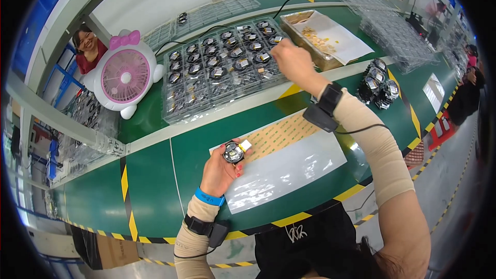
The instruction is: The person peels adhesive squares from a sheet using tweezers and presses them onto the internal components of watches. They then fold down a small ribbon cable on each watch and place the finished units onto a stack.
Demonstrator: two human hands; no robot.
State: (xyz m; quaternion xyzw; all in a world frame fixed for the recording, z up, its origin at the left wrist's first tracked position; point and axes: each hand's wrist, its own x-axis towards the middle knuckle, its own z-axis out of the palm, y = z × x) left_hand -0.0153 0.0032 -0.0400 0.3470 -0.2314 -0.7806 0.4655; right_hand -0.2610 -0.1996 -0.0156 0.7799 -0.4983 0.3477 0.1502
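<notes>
My left hand (217, 174) is closed around a small round black electronic part (233, 152) with a silvery middle and a white tab sticking out at its upper right. It holds the part just above the sheet on the green bench. My right hand (294, 62) reaches to the right side of a clear plastic tray (217, 95), its fingers drawn together beside a round part (276, 40) in a far right cell. What those fingertips grip, if anything, is hidden. Several similar round black parts fill the tray's cells.
Yellow patterned adhesive sheet (279, 135) and white glossy sheet (289, 170) lie in front of me. Right of the tray is a box (323, 62) with small yellow pieces and paper. A pile of black parts (377, 83) sits farther right; a pink-white fan (125, 77) stands left, near another person.
</notes>
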